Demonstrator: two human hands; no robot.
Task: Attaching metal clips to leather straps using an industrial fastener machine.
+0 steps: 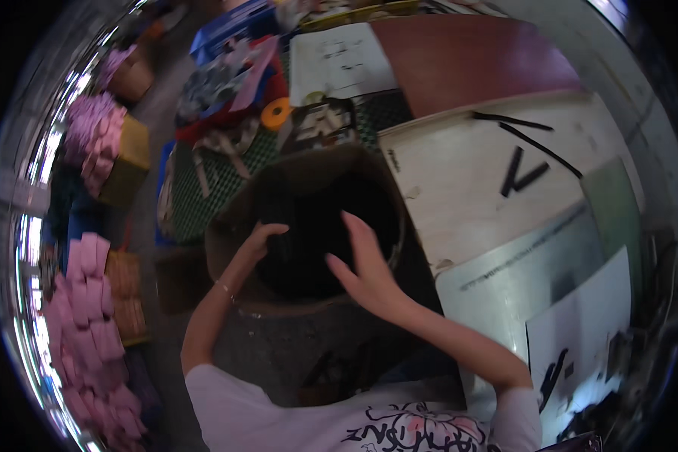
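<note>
In front of me stands a cardboard box with a rounded opening. Its inside is filled with black things too dark to tell apart. My left hand is over the box's left part, its fingers closed round a black block-like piece whose kind I cannot make out. Over the right part of the box my right hand is open, thumb and fingers apart, with nothing seen between them. Several black strips lie on the pale wooden board to the right.
Right of the box are a pale board, a metal plate and a white sheet. Beyond the box are an orange tape roll, a red bin and a reddish-brown board. Pink bundles are stacked at left.
</note>
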